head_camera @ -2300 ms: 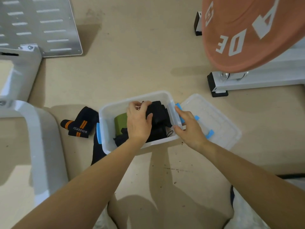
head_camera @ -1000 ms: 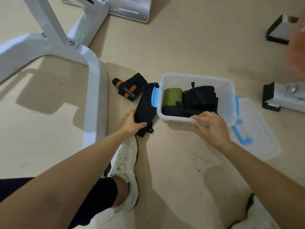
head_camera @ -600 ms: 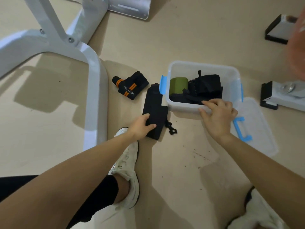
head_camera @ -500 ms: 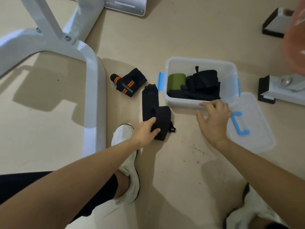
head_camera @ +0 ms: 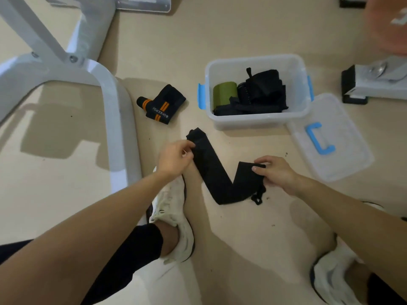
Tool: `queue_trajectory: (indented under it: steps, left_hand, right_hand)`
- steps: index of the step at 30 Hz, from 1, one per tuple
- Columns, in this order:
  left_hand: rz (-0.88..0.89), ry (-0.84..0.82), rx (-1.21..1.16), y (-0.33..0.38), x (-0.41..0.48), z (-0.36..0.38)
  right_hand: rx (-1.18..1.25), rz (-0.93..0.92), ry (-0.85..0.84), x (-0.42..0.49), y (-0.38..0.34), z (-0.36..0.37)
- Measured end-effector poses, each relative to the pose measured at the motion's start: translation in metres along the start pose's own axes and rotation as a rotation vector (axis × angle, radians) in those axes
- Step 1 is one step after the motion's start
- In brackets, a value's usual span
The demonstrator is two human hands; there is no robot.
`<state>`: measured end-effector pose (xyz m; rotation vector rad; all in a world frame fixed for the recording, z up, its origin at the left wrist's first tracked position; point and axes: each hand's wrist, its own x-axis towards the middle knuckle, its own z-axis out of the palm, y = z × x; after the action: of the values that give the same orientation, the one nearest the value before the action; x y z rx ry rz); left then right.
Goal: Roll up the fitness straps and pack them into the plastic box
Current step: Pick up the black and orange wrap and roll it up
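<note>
A long black strap (head_camera: 217, 177) lies on the floor in a V shape in front of the clear plastic box (head_camera: 255, 122). My left hand (head_camera: 175, 158) pinches the strap's left arm near its far end. My right hand (head_camera: 276, 172) pinches the strap's right end, where a small black loop hangs. Inside the box sit a green roll (head_camera: 224, 93) and several black straps (head_camera: 261, 91). A black strap with orange stripes (head_camera: 161, 104) lies left of the box.
The box's clear lid (head_camera: 330, 137) with a blue handle rests on the floor to the right. A white machine frame (head_camera: 116, 111) curves along the left. My white shoes (head_camera: 174, 219) stand near the strap. A machine foot (head_camera: 361, 84) is at the right edge.
My left hand pulled the black strap from beside the box toward me and unfolded it. My right hand left the box rim and took the strap's other end.
</note>
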<state>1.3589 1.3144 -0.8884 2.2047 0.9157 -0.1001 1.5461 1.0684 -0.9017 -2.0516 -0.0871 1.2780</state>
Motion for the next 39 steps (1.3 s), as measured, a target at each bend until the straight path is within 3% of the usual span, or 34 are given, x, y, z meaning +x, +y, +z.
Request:
queue_trajectory:
  steps: [3, 5, 9, 11, 14, 18, 21, 24, 30, 34, 36, 39]
  left_hand:
    - [-0.138, 0.218, -0.051, -0.007, 0.045, -0.026]
    - [-0.216, 0.290, 0.068, -0.016, 0.076, -0.039]
    - [-0.362, 0.161, 0.295, -0.035, 0.109, -0.042]
    - [-0.387, 0.182, 0.241, -0.037, 0.109, -0.037]
    - [-0.266, 0.089, 0.139, -0.044, 0.093, -0.016]
    - [-0.087, -0.053, 0.276, -0.041, 0.069, 0.009]
    - [-0.073, 0.099, 0.219, -0.041, 0.065, 0.015]
    - [-0.223, 0.217, -0.051, -0.050, 0.071, 0.009]
    - [-0.248, 0.131, 0.035, -0.068, 0.080, 0.006]
    - [-0.193, 0.151, 0.026, -0.066, 0.080, 0.004]
    - [-0.102, 0.089, 0.100, -0.065, 0.076, 0.000]
    - [0.046, -0.220, 0.239, -0.058, 0.063, -0.015]
  right_hand:
    - [-0.130, -0.057, 0.159, 0.012, 0.004, -0.013]
    - [-0.123, -0.095, 0.207, 0.017, 0.002, -0.016]
    - [-0.180, -0.155, 0.315, 0.023, 0.003, -0.027]
    - [-0.409, -0.174, 0.434, 0.023, 0.004, -0.035]
    - [-0.633, -0.335, 0.581, 0.016, 0.000, -0.030]
    - [-0.638, -0.592, 0.251, 0.012, -0.025, 0.018]
    - [-0.678, -0.546, 0.036, 0.024, -0.047, 0.062]
    - [-0.716, -0.513, 0.052, 0.049, -0.060, 0.093]
    - [-0.683, -0.563, 0.176, 0.071, -0.061, 0.112]
    - [-0.541, -0.577, 0.160, 0.066, -0.056, 0.105]
    - [-0.484, -0.558, 0.118, 0.055, -0.057, 0.096]
    - [-0.394, -0.493, 0.040, 0.036, -0.055, 0.073]
